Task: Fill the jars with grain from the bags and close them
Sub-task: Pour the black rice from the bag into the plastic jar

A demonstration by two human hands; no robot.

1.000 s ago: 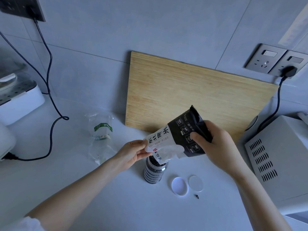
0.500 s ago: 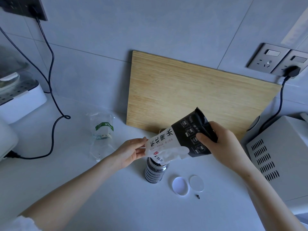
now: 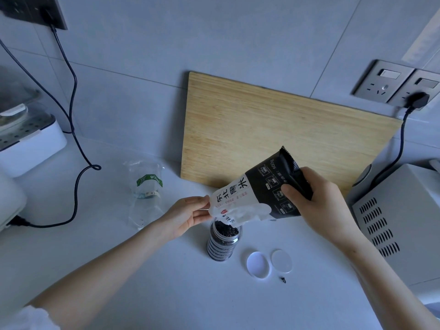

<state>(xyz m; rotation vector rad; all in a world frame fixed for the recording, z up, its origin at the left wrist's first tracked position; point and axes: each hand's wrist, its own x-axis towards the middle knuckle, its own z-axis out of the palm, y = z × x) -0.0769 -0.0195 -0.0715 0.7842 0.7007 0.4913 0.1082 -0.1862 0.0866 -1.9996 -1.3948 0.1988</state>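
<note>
Grain (image 3: 225, 230), black and pebbly, heaps at the mouth of the ribbed clear jar (image 3: 221, 248) on the table (image 3: 166, 294), seemingly fuller than half a second ago. Fingers of the left hand (image 3: 188, 215) pinch the spout of the crinkled bag (image 3: 259, 196); the right hand (image 3: 319, 203) grips its raised black end.

Dim bluish light, soft shadows, wide-angle distortion

Grey tiled wall (image 3: 238, 32), white counter (image 3: 166, 294)

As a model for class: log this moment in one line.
pouring | right hand grips tilted bag | left hand pinches bag mouth | jar open, nearly full | lids on counter
</note>
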